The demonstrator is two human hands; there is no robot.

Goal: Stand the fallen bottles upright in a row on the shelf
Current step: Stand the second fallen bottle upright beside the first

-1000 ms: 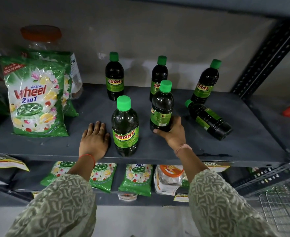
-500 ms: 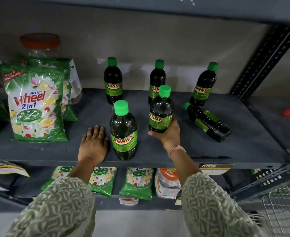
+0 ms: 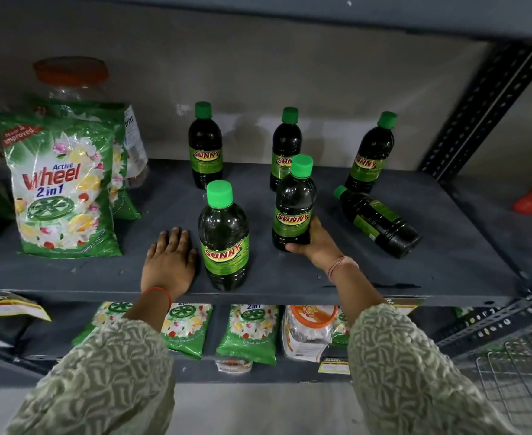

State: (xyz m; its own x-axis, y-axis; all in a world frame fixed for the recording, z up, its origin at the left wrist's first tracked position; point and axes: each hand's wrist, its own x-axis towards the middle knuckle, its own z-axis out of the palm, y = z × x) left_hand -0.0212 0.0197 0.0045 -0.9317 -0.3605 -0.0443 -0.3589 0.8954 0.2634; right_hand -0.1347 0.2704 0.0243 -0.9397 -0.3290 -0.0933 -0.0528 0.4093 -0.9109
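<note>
A detergent pouch stands at the left of the grey shelf. The left hand lies flat, fingers spread, holding nothing, just beside an upright front bottle. The right hand wraps the base of a second upright bottle. Three bottles stand behind; a fallen bottle lies on its side at the right

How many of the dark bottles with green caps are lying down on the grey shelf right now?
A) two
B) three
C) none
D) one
D: only one dark green-capped bottle lies on its side on the grey metal shelf, at the right; the other five stand upright, one of them gripped by the right hand.
</note>
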